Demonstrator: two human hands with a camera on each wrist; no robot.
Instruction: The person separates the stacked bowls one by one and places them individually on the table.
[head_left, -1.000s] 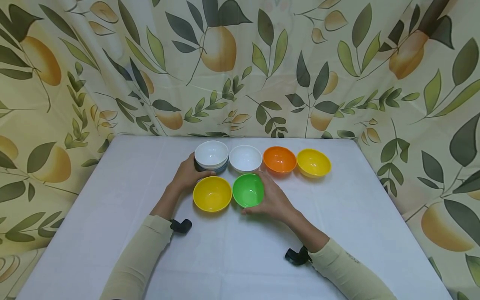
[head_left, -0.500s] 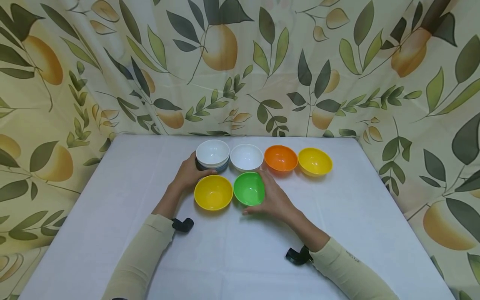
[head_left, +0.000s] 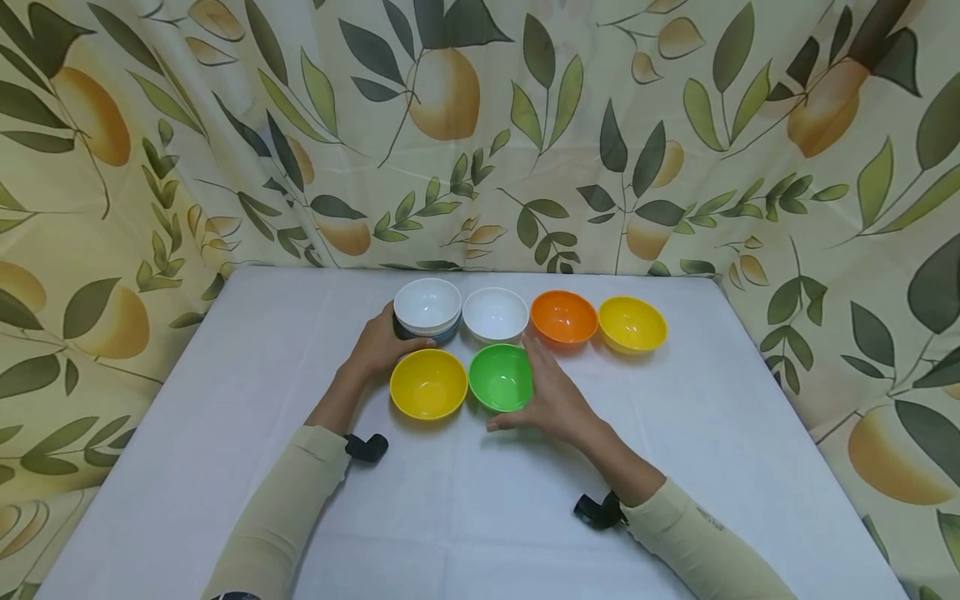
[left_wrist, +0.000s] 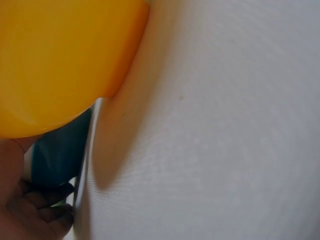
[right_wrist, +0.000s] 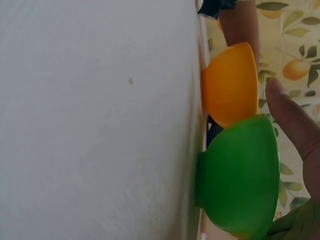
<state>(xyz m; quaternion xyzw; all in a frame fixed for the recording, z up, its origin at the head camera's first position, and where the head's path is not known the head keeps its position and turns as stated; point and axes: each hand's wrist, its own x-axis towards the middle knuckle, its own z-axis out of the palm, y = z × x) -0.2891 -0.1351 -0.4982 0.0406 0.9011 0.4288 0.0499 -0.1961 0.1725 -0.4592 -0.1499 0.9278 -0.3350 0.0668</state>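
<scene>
My left hand point(head_left: 375, 346) grips a dark blue bowl point(left_wrist: 60, 152) from its left side, thumb in front. A white bowl point(head_left: 427, 305) sits stacked in that blue one. Just in front stands a yellow bowl point(head_left: 428, 385), close to my left thumb. Beside it is a green bowl point(head_left: 500, 378), upright on the table. Around the green bowl's right side lies my right hand point(head_left: 558, 400), fingers behind and thumb in front. In the right wrist view the thumb point(right_wrist: 287, 110) is stretched out, apart from the green bowl's rim.
A second white bowl point(head_left: 495, 315), an orange bowl point(head_left: 564, 318) and another yellow bowl point(head_left: 632, 325) continue the back row to the right. They stand on a white-covered table point(head_left: 450, 508). A patterned curtain point(head_left: 480, 192) hangs at the table's back edge.
My right hand has loosened and shifted slightly right from the green bowl, showing more of its rim. The left hand and the stack stay in place; the head view shifts slightly.
</scene>
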